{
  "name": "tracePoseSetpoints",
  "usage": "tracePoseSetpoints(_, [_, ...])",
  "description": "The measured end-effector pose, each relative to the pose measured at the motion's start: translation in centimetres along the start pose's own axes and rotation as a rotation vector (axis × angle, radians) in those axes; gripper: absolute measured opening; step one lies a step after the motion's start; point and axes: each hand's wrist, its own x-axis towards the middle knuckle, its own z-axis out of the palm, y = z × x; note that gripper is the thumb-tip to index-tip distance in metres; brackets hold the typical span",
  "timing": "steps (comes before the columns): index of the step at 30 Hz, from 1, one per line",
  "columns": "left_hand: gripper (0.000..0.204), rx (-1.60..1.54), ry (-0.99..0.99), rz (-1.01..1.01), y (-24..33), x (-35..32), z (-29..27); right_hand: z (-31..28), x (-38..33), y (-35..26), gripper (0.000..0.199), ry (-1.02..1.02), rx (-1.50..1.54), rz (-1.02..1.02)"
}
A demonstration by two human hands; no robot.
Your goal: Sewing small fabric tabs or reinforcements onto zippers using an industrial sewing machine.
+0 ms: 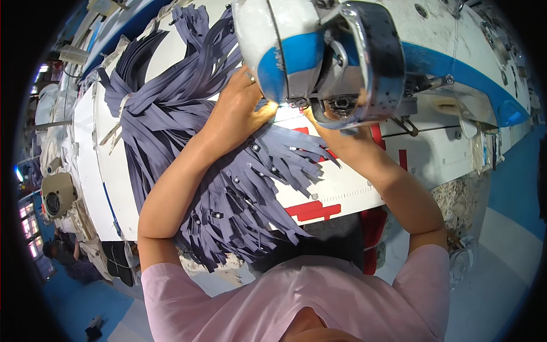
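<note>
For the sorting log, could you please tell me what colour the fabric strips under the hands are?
Greyish purple fabric strips with small metal snaps, seen in the head view.

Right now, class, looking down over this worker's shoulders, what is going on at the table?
A person in a pink short-sleeved top sits at a white worktable under a white and blue industrial sewing machine head. The left hand presses down on a pile of dark purple-grey zipper strips with metal sliders, right beside the lit needle area. The right hand is partly hidden beneath the machine. More bundled purple-grey strips fan out across the table's far left.
</note>
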Motion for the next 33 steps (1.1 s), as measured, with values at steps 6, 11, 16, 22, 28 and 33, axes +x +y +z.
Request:
tracePoseSetpoints(6, [0.034,0.013,0.007,-0.033,0.1,0.3,0.3,-4.3,2.0,-0.3,0.045,-0.483,0.152,0.148])
tracePoseSetpoints(11, [0.035,0.067,-0.027,-0.05,-0.5,-0.3,0.3,-6.1,2.8,-0.8,0.045,-0.501,0.19,0.157])
tracePoseSetpoints(16, [0.037,0.074,0.011,-0.004,-0.3,0.1,0.7,-2.4,0.9,0.2,0.045,-0.136,0.269,0.09])
tracePoseSetpoints(22, [0.038,0.094,-0.013,-0.032,-0.2,-0.2,0.5,-4.3,2.1,-0.6,0.047,-0.383,0.071,0.109])
tracePoseSetpoints(28, [0.037,0.084,-0.037,-0.107,0.0,-0.3,0.4,-2.8,2.2,0.3,0.045,-0.392,0.234,0.113])
tracePoseSetpoints(33, [0.037,0.145,-0.077,-0.1,-0.5,-0.2,0.6,1.5,0.3,1.1,0.046,-0.165,-0.053,0.018])
